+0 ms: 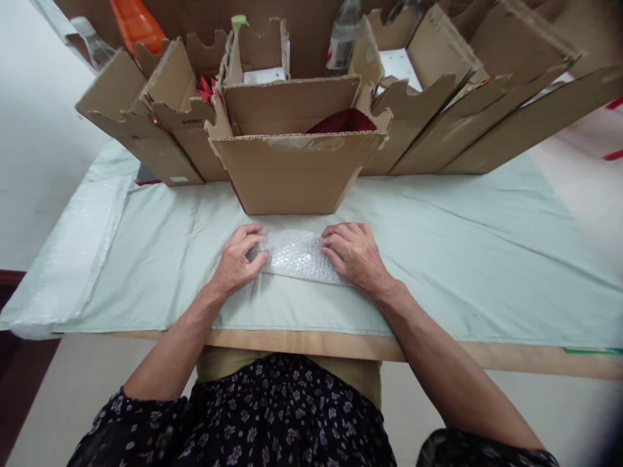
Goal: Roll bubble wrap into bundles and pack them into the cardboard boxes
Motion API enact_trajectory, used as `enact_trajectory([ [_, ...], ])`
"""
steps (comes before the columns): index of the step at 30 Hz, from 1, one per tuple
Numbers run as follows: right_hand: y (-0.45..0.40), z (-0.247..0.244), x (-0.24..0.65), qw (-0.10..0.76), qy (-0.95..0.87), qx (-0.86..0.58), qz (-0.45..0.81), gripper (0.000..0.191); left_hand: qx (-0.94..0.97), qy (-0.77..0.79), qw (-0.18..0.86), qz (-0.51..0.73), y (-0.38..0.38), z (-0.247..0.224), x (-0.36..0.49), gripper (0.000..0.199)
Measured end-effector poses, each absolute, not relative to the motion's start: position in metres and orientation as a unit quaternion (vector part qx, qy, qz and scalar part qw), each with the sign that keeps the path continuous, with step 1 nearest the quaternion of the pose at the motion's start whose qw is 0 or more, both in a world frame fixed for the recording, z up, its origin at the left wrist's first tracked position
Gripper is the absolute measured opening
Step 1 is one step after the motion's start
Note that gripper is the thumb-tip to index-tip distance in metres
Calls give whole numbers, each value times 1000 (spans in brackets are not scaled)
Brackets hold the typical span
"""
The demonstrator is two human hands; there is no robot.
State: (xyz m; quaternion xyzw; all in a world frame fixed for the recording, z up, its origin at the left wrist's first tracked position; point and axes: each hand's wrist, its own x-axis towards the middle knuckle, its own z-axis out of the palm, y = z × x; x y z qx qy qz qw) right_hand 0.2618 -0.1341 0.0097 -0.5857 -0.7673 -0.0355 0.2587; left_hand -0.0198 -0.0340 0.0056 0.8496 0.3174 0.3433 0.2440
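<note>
A clear piece of bubble wrap point(296, 255), folded or rolled into a flat strip, lies on the pale green cloth point(462, 259) just in front of me. Whether anything is wrapped inside it, I cannot tell. My left hand point(239, 258) grips its left end, thumb below and fingers above. At the opposite end, my right hand point(354, 254) has its fingers curled over the plastic, partly covering it. Beyond the hands stands a cardboard box point(292, 175) with something dark red point(345, 121) showing inside.
Cardboard bins point(189, 143) line the back, some holding white boxes point(399, 68). Behind them are a clear bottle point(341, 45) and an orange object point(139, 29). A stack of bubble wrap sheets point(73, 253) lies at the left. The wooden table edge point(302, 344) runs nearest me.
</note>
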Motion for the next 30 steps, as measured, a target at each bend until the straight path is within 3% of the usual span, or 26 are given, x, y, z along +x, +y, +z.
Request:
enact_trajectory([
  [5, -139, 18, 264, 363, -730, -578, 15, 14, 823, 306, 310, 365, -34, 11, -17, 10],
  [9, -148, 40, 283, 423, -665, -572, 226, 64, 749, 255, 486, 371, -30, 23, -28, 9],
  [13, -152, 55, 301, 383, -602, -527, 462, 68, 661, 129, 714, 191, -26, 37, -49, 39],
  [16, -150, 53, 299, 350, -592, -583, 433, 67, 622, 63, 779, 44, -29, 42, -53, 69],
  [19, -145, 42, 291, 264, -628, -685, 257, 47, 700, 194, 682, 81, -34, 37, -43, 53],
  [22, -141, 31, 286, 169, -663, -715, 145, 44, 823, 326, 422, 197, -37, 28, -31, 26],
  [24, -140, 26, 283, 149, -680, -705, 138, 30, 871, 333, 284, 224, -37, 24, -27, 24],
  [27, -138, 22, 280, 181, -697, -680, 136, 14, 905, 304, 218, 203, -37, 20, -28, 34],
  [30, -138, 23, 275, 306, -685, -658, 65, 15, 911, 294, 214, 196, -38, 19, -28, 42],
])
